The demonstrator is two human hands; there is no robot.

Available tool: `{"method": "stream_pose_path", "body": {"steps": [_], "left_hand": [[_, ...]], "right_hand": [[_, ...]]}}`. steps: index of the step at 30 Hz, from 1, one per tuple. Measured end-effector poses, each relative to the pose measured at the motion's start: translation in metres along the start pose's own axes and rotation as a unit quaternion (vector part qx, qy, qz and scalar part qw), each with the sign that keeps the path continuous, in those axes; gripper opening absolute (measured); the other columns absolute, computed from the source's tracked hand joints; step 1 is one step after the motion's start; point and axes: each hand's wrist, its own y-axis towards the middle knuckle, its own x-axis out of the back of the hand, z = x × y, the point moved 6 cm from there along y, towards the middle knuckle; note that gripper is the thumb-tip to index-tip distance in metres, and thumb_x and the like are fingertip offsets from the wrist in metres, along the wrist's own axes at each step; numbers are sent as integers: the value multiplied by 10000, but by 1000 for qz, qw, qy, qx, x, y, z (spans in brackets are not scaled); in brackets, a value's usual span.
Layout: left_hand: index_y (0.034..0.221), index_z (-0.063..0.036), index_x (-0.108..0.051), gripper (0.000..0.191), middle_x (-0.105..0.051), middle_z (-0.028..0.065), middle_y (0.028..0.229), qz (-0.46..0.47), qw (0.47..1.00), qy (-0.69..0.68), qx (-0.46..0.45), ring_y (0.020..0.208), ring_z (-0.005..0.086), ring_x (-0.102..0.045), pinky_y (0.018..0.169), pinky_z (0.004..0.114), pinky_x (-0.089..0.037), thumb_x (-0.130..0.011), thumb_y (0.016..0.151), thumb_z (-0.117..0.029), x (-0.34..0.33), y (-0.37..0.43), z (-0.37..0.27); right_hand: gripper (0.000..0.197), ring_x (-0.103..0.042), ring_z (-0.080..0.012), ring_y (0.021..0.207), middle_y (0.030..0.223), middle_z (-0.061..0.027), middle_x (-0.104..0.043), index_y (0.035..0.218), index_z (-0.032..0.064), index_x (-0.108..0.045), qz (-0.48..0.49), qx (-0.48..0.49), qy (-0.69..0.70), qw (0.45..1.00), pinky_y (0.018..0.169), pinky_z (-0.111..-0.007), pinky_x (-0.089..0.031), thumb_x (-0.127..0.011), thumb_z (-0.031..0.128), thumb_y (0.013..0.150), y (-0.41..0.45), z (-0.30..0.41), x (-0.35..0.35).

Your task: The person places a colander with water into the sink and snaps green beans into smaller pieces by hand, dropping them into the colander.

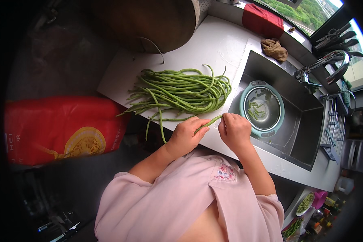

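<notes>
A long green bean (215,119) stretches between my two hands over the counter's front edge. My left hand (188,132) is closed around its length, with thumb and fingers pinching it. At the bean's right end, my right hand (235,129) grips the tip; its fingertips are partly hidden. Just beyond my left hand lies a heap of long green beans (181,90) on the white counter, some ends hanging over the edge. To the right of my right hand, a teal-rimmed bowl (244,106) sits in the sink, with several short bean pieces (255,110) inside.
The steel sink (293,133) has a chrome faucet (338,57) at its far side. A brown cloth (274,49) lies by its rim. A large round brown object (145,24) stands at the back left. A red bag (60,127) bearing writing is at left; a knife rack (335,39) stands by the window.
</notes>
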Motion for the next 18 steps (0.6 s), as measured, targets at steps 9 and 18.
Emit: {"method": "stream_pose_path", "body": {"steps": [9, 18], "left_hand": [[985, -11, -633, 181, -597, 140, 799, 42, 999, -3, -23, 703, 297, -582, 633, 348, -462, -624, 813, -68, 0, -7, 3], [955, 7, -635, 164, -620, 137, 825, 22, 998, 24, 48, 710, 235, -596, 643, 319, -465, -631, 818, -84, 0, -6, 5]], "right_hand": [[134, -542, -72, 655, 737, -8, -600, 889, 21, -618, 115, -310, 534, 778, 583, -233, -439, -512, 103, 892, -14, -38, -11], [156, -544, -316, 442, 538, -118, -549, 669, 50, -512, 110, -91, 70, 987, 447, -424, -427, -596, 143, 763, -10, -4, 4]]}}
